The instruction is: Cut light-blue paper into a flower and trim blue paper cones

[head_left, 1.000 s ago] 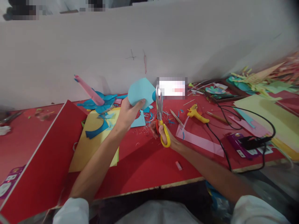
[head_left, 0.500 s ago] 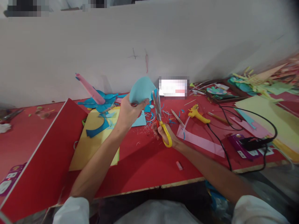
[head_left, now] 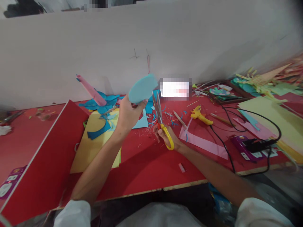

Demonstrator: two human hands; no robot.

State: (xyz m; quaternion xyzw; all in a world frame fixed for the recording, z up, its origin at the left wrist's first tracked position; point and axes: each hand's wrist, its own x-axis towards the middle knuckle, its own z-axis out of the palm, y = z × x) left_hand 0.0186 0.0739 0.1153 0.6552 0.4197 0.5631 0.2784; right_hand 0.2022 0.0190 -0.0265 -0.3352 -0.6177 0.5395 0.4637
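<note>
My left hand (head_left: 130, 114) pinches a curved piece of light blue paper (head_left: 143, 89) and holds it up above the table. Wrapped round the yellow and red handles of a pair of scissors (head_left: 158, 108), my right hand (head_left: 168, 135) points the blades upward. The blades are slightly apart, just below and right of the paper's edge; I cannot tell whether they touch it. Beneath lie light blue sheets (head_left: 142, 121), darker blue paper (head_left: 149, 106) and many thin paper clippings (head_left: 168, 117).
A yellow glue gun (head_left: 201, 116) with a black cord lies right of the scissors, near a pencil (head_left: 180, 119) and a pink paper strip (head_left: 203, 143). A purple power strip (head_left: 246, 147) sits farther right. On the left stand a red board (head_left: 47, 164) and a pink paper tube (head_left: 92, 90).
The light blue paper has turned and tilted in my left hand, which moved slightly left. The scissor blades have parted and shifted a little left, away from the paper.
</note>
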